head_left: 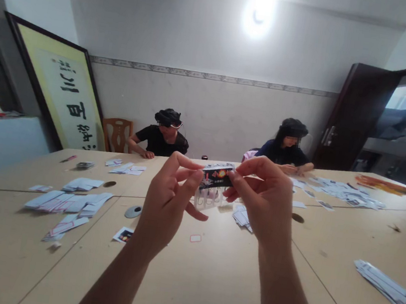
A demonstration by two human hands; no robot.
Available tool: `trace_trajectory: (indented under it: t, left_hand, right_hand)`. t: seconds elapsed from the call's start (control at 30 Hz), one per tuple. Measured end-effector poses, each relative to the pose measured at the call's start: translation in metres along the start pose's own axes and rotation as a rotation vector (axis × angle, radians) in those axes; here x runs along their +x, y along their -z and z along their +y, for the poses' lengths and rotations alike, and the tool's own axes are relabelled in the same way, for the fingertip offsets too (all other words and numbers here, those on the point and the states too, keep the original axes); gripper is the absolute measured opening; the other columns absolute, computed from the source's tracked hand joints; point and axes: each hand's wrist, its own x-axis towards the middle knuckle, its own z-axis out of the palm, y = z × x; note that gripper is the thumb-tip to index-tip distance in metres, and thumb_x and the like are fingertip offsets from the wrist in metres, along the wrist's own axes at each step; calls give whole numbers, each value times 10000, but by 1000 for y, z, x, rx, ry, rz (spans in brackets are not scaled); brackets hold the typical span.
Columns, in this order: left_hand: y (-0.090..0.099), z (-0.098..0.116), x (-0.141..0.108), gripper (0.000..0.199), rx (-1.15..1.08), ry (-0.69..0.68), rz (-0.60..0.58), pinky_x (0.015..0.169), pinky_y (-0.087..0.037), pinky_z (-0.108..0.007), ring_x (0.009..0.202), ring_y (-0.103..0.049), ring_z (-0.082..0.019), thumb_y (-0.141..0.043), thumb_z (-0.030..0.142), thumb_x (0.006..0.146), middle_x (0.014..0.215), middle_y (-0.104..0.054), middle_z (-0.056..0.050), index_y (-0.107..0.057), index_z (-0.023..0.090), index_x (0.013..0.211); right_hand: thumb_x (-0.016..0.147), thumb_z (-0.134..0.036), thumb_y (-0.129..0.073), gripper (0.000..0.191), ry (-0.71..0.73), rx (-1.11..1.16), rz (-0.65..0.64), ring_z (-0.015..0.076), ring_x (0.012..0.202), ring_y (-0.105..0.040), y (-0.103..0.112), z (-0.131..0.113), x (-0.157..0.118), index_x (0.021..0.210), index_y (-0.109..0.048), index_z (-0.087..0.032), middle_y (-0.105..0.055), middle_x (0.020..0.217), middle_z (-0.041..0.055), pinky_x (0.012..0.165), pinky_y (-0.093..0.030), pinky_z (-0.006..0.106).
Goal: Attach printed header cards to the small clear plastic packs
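Note:
A small clear packet with a black printed header card (217,175) is held up above the table, in front of me. Through its clear lower part, pale upright strips and small curved shapes show, too small to name. My left hand (171,193) pinches the card's left end between thumb and fingers, with one finger stretched out below the packet. The card's right end is pinched by my right hand (265,193), its other fingers curled behind. On the table below the hands lies a small white label with a red border (196,238). Near my left wrist lies a dark printed card (124,234).
White paper slips (67,202) lie piled at the left, with another stack (242,218) behind my right hand. A bundle of clear packets (383,284) lies at the right. More slips and orange packaging (383,184) spread at the far right. Two people sit across the table.

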Motion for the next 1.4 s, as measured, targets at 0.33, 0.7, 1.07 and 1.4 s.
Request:
trace_trajectory:
  t: [0.33, 0.7, 1.07, 1.4]
  left_hand:
    - [-2, 1, -1, 242, 21, -9, 20, 392, -610, -213, 515, -535, -75, -699, 417, 915, 742, -583, 38, -554, 222, 926]
    - [-1, -3, 1, 254, 5, 1, -5, 387, -611, -228, 502, -573, -78, -699, 425, 912, 763, -606, 36, -552, 220, 938]
    - [0, 13, 0, 276, -85, 96, 40, 354, -577, -214, 423, -545, -82, -722, 440, 876, 649, -614, 58, -554, 228, 931]
    - [19, -7, 12, 313, -175, 124, -75, 391, -631, -269, 574, -702, -141, -787, 372, 853, 843, -727, 22, -554, 224, 1000]
  right_hand:
    - [780, -191, -759, 157, -4, 1, -5, 122, 482, -692, 1, 0, 0, 753, -604, -203, -633, 656, -56, 425, -545, 212]
    - [751, -209, -776, 205, -41, -28, 10, 131, 467, -679, 0, 2, 2, 717, -574, -206, -625, 607, -55, 410, -509, 214]
    - [808, -366, -802, 200, -135, 159, -229, 37, 332, -375, 10, 13, 14, 819, -678, -209, -454, 477, -110, 333, -220, 191]
    - [868, -361, -736, 199, -131, 238, -210, 33, 338, -364, -4, 31, 19, 773, -647, -209, -459, 450, -109, 336, -231, 167]
